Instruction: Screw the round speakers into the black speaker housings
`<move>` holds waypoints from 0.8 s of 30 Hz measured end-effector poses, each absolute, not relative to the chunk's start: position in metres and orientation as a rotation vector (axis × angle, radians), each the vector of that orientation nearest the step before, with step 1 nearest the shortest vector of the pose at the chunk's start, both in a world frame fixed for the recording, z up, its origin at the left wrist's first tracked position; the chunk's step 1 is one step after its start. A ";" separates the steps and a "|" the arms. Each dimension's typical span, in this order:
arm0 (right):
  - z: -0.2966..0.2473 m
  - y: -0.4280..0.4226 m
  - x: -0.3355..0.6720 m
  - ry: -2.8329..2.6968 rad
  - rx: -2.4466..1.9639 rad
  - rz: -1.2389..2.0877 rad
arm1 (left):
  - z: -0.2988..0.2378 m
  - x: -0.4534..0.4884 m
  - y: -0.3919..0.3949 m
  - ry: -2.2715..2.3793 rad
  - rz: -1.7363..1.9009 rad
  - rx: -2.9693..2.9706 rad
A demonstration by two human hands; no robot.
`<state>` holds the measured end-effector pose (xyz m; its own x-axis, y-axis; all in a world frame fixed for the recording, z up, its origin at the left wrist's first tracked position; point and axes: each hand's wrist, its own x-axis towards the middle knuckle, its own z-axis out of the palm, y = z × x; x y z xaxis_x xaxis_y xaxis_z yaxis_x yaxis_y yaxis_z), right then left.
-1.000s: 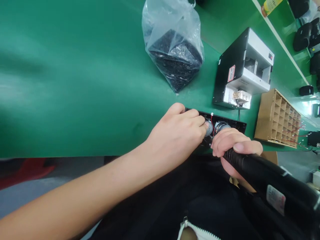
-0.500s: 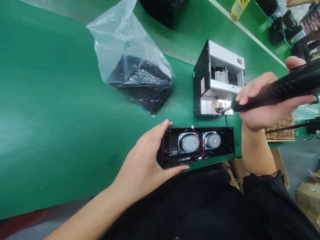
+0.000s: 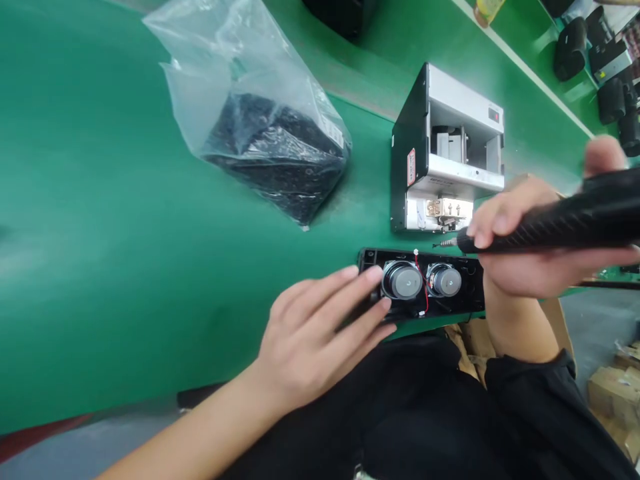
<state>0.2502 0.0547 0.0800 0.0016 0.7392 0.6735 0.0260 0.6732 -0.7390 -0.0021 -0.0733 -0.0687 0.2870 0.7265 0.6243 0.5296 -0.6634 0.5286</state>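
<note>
My right hand (image 3: 525,247) grips a black electric screwdriver (image 3: 565,217), its bit pointing left above the far edge of a long black speaker housing (image 3: 467,293). A small dark screw seems to sit at the bit's tip. Inside the housing are two round speaker drivers (image 3: 406,283), with a thin red and black wire (image 3: 426,293) between them ending in white plugs. My left hand (image 3: 325,327) lies with fingers stretched over the housing's left end, partly hiding it. Just beyond the housing stands a silver and black screw feeder (image 3: 465,175).
A clear plastic bag (image 3: 280,153) with black contents lies on the green table (image 3: 125,220) at the left. Further off are a black object (image 3: 340,13), a yellow-labelled bottle (image 3: 487,10) and several black speakers (image 3: 570,50). Cardboard boxes (image 3: 615,393) sit low at the right.
The screwdriver's bit has come away from the screw feeder toward the housing. My left hand has opened from its grip round the housing's end, fingers now reaching across it.
</note>
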 end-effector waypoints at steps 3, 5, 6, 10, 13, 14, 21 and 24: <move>0.117 0.025 0.248 -1.423 -0.868 0.782 | -0.064 0.007 -0.081 1.074 1.372 2.437; 0.136 0.014 0.245 -1.425 -0.951 0.845 | -0.063 0.013 -0.079 0.982 1.370 2.467; 0.141 0.011 0.244 -1.443 -0.960 0.908 | -0.063 0.015 -0.077 0.966 1.373 2.473; 0.132 0.013 0.236 -1.504 -0.890 1.150 | -0.059 0.018 -0.068 0.969 1.380 2.526; 0.114 0.016 0.229 -1.463 -0.843 1.150 | -0.054 0.017 -0.065 0.947 1.370 2.571; 0.110 0.017 0.226 -1.443 -0.829 1.165 | -0.054 0.017 -0.065 0.949 1.380 2.552; 0.123 0.013 0.233 -1.447 -0.843 1.237 | -0.049 0.017 -0.065 1.139 1.471 2.133; 0.137 0.006 0.240 -1.411 -0.876 1.253 | -0.041 0.012 -0.054 1.211 1.380 2.080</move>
